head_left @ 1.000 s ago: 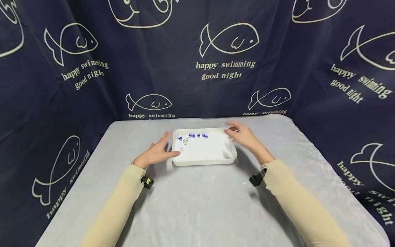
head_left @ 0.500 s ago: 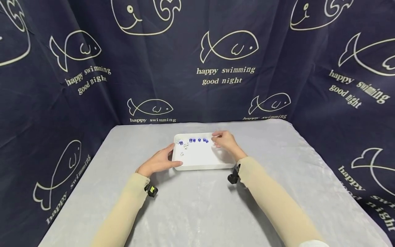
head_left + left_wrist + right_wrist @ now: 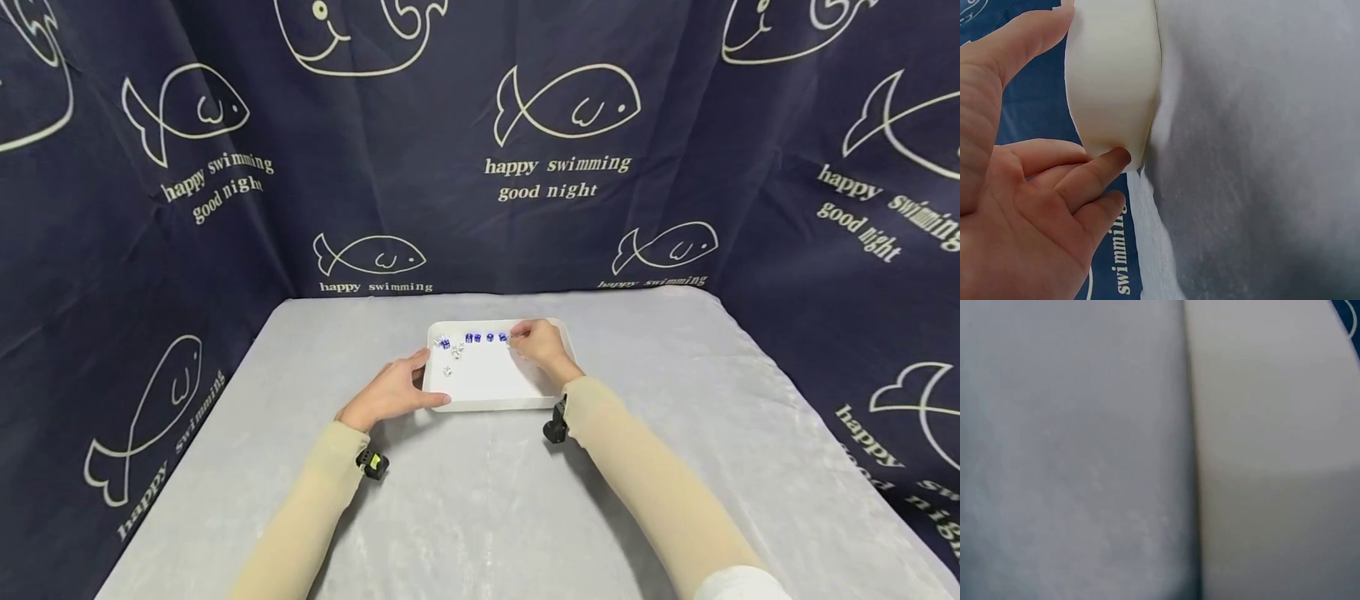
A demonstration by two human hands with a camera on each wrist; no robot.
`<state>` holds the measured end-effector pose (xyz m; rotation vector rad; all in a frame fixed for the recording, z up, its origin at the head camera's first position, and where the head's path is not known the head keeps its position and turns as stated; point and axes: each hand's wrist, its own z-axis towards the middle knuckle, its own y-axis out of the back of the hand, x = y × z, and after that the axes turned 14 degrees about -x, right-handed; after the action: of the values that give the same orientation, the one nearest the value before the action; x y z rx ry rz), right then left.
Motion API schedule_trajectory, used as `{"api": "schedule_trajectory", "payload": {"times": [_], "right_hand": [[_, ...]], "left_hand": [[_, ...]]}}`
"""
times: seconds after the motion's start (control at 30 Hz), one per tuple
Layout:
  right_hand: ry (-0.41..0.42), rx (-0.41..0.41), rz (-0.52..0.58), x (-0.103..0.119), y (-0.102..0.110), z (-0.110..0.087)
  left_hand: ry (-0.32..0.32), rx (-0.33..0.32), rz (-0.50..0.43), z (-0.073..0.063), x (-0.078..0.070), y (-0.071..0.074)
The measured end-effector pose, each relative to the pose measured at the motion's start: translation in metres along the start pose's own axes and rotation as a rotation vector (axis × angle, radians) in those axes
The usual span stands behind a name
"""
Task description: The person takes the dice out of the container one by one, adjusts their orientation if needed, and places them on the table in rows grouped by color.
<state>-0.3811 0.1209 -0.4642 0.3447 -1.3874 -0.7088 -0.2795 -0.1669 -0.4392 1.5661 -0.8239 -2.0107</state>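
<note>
A shallow white tray [image 3: 487,405] holds several small blue dice [image 3: 469,338] in a row near its far wall. At its left end lie several clear dice [image 3: 457,352] and another blue die [image 3: 445,343]. My left hand [image 3: 390,390] grips the tray's left end, thumb at the front rim. The left wrist view shows its fingers [image 3: 1094,178] pressing against the outer wall [image 3: 1113,75]. My right hand [image 3: 543,343] reaches into the tray, thumb and fingertips pinched at the row's right end, covering a blue die there. The right wrist view shows none of that hand.
The tray stands on a table covered in pale grey cloth [image 3: 465,500]. Dark blue curtains [image 3: 420,167] with white fish drawings and lettering hang behind and on both sides.
My right hand has moved left and forward from the tray's right rim to the row's right end, where a blue die is now hidden. My left hand has settled onto the tray's left end.
</note>
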Motion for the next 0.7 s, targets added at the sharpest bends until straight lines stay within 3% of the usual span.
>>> {"api": "schedule_trajectory", "payload": {"times": [0.3,0.7], "right_hand": [[0.034,-0.031,-0.110,0.0006,-0.0117,0.0040],[0.047,-0.044,-0.129,0.0056,-0.0080,0.0037]], "left_hand": [[0.020,0.002,0.003,0.0042,0.0049,0.0013],[0.026,0.005,-0.008,0.0054,0.0086,0.0027]]}}
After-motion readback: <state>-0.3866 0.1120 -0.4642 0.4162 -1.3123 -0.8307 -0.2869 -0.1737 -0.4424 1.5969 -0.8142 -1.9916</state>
